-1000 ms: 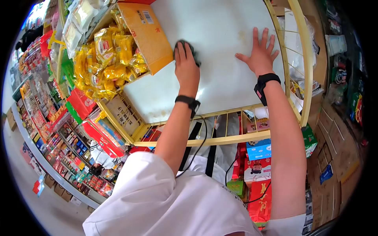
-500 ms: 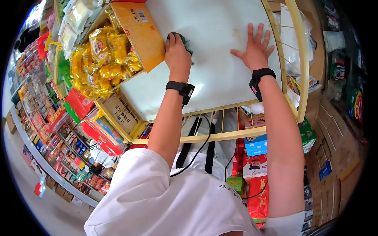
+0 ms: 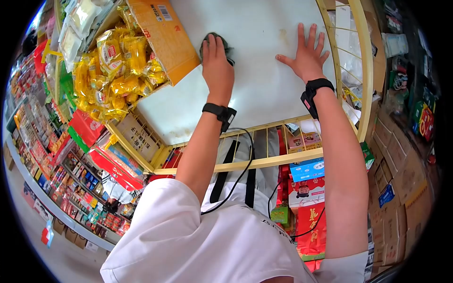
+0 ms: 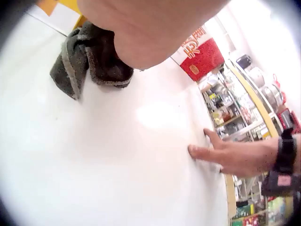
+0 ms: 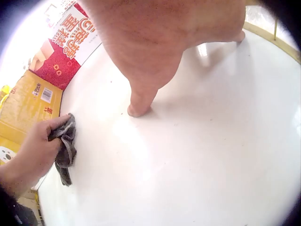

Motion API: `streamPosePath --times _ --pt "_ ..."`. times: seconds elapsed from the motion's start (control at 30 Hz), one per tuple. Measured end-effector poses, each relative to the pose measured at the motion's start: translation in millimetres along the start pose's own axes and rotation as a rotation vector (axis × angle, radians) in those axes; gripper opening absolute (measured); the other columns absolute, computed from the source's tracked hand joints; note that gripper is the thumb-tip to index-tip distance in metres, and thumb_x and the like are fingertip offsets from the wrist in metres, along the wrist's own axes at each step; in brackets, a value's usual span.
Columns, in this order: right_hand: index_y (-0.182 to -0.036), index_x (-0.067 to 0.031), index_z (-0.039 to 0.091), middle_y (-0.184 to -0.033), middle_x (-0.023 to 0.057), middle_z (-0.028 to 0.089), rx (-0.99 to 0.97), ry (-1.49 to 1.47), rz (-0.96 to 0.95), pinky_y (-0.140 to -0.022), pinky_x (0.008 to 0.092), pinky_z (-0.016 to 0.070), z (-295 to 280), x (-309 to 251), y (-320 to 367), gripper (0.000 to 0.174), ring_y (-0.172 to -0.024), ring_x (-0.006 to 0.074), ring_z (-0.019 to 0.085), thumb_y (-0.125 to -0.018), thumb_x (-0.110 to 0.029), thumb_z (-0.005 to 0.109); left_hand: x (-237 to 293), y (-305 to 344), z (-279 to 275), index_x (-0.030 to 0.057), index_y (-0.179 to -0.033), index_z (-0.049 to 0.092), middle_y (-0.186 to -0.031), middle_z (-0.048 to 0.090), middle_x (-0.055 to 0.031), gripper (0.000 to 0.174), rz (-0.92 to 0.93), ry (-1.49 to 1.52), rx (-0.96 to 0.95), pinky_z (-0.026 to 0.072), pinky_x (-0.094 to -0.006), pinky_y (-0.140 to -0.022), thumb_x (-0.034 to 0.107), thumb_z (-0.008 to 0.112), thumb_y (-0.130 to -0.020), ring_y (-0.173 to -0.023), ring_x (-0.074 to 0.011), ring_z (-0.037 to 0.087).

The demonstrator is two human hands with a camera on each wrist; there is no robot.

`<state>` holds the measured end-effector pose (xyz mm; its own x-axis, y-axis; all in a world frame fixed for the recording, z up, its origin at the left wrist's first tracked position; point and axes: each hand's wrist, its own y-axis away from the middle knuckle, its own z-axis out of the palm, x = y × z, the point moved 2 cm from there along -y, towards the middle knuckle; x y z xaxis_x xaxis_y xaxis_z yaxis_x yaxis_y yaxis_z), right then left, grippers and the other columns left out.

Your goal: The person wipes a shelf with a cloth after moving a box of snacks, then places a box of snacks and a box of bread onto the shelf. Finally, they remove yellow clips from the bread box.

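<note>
Two hands: left hand (image 3: 218,70) at twelve, right hand (image 3: 308,61) between one and two. Two black wristbands (image 3: 220,113) (image 3: 307,101), one to each. One dark grey cloth (image 3: 228,47), at twelve.
On the same head-view clock: one orange carton (image 3: 165,42) at eleven; yellow snack packets (image 3: 111,54) at ten, more than ten, too overlapped for an exact count; one handwritten card (image 3: 140,137) at nine; one blue box (image 3: 307,169) near four; one red gift box (image 3: 311,231) between four and five. Right wrist view: one red-and-white carton (image 5: 61,68) at ten.
</note>
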<state>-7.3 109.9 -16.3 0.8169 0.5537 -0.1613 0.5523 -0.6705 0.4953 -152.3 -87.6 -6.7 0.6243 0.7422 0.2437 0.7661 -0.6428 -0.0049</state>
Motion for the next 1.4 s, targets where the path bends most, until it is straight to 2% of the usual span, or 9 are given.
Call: streamPosePath --times 0.17,0.3,0.53,0.63,0.77,0.87,1.0,1.23,1.4 --pt "-0.166 -0.0285 0.006 -0.174 0.0100 -0.006 -0.007 -0.007 0.014 -0.120 0.0724 0.0110 -2.1 0.5 0.9 0.120 -0.158 0.0400 -0.006 -0.077 -0.060 0.081 -9.7 -32.6 4.8 0.0013 -0.141 0.056 -0.154 0.049 -0.0147 0.058 0.155 0.001 -0.010 0.0431 -0.0417 -0.114 -0.010 0.055 -0.084 -0.144 -0.0359 0.044" --pt "-0.166 -0.0289 0.006 -0.174 0.0101 -0.005 0.016 -0.006 0.010 -0.119 0.0730 0.0121 0.1 2.3 0.2 0.120 -0.158 0.0401 -0.006 -0.077 -0.060 0.081 6.5 -86.5 18.2 0.0007 -0.136 0.059 -0.148 0.055 -0.0152 0.055 0.166 0.080 0.188 0.0424 -0.0429 -0.113 -0.010 0.056 -0.082 -0.138 -0.0370 0.048" --pt "-0.166 -0.0310 0.007 -0.174 0.0108 -0.003 0.081 -0.001 -0.020 -0.115 0.0764 0.0172 11.3 6.0 2.2 0.122 -0.158 0.0430 -0.003 -0.075 -0.063 0.082 58.6 20.0 14.1 0.0058 -0.139 0.059 -0.155 0.049 -0.0075 0.056 0.424 0.043 -0.072 0.0455 -0.0476 -0.108 -0.004 0.055 -0.084 -0.142 -0.0323 0.046" --pt "-0.166 -0.0308 0.009 -0.174 0.0108 -0.002 0.097 -0.017 -0.029 -0.115 0.0763 0.0173 8.7 6.7 -2.4 0.122 -0.158 0.0432 -0.001 -0.074 -0.062 0.083 36.1 -20.2 11.6 0.0077 -0.141 0.058 -0.155 0.049 -0.0078 0.057 0.500 0.027 -0.102 0.0460 -0.0466 -0.109 -0.003 0.056 -0.084 -0.141 -0.0328 0.047" --pt "-0.165 -0.0299 0.014 -0.174 0.0086 0.002 0.136 -0.013 -0.017 -0.117 0.0749 0.0163 8.7 5.2 0.5 0.118 -0.158 0.0390 0.001 -0.075 -0.057 0.084 44.3 -85.1 11.3 0.0066 -0.139 0.058 -0.150 0.054 -0.0096 0.060 0.442 0.000 0.097 0.0478 -0.0435 -0.107 -0.007 0.057 -0.080 -0.135 -0.0363 0.050" --pt "-0.165 -0.0159 0.017 -0.171 0.0182 0.011 0.002 -0.031 0.014 -0.118 0.0697 0.0229 -15.9 -4.7 11.5 0.129 -0.157 0.0432 0.009 -0.066 -0.057 0.089 47.9 -54.0 16.4 0.0064 -0.138 0.059 -0.149 0.055 -0.0096 0.059 0.438 0.019 0.048 0.0483 -0.0433 -0.106 -0.007 0.057 -0.081 -0.134 -0.0363 0.052" --pt "-0.165 -0.0166 0.019 -0.172 0.0178 0.008 -0.028 -0.059 0.011 -0.121 0.0685 0.0153 -22.6 -3.8 14.9 0.124 -0.158 0.0430 0.005 -0.070 -0.062 0.085 46.0 24.2 13.5 0.0078 -0.142 0.056 -0.152 0.052 -0.0072 0.059 0.522 -0.025 -0.044 0.0485 -0.0422 -0.107 -0.004 0.056 -0.085 -0.136 -0.0338 0.051" --pt "-0.165 -0.0186 0.019 -0.172 0.0162 0.008 -0.023 -0.071 0.007 -0.122 0.0676 0.0140 -20.7 -2.6 17.9 0.122 -0.158 0.0414 0.007 -0.071 -0.063 0.083 70.9 -55.2 16.3 0.0063 -0.138 0.058 -0.148 0.056 -0.0072 0.056 0.583 0.000 0.055 0.0514 -0.0416 -0.103 -0.006 0.056 -0.083 -0.135 -0.0330 0.052" --pt "-0.165 -0.0188 0.019 -0.172 0.0164 0.010 0.007 -0.103 -0.015 -0.121 0.0696 0.0138 -17.6 -1.7 14.3 0.122 -0.158 0.0409 0.007 -0.070 -0.061 0.084 61.7 -12.6 16.1 0.0069 -0.138 0.059 -0.148 0.055 -0.0065 0.057 0.654 -0.011 -0.030 0.0520 -0.0405 -0.102 -0.006 0.058 -0.083 -0.134 -0.0343 0.053"
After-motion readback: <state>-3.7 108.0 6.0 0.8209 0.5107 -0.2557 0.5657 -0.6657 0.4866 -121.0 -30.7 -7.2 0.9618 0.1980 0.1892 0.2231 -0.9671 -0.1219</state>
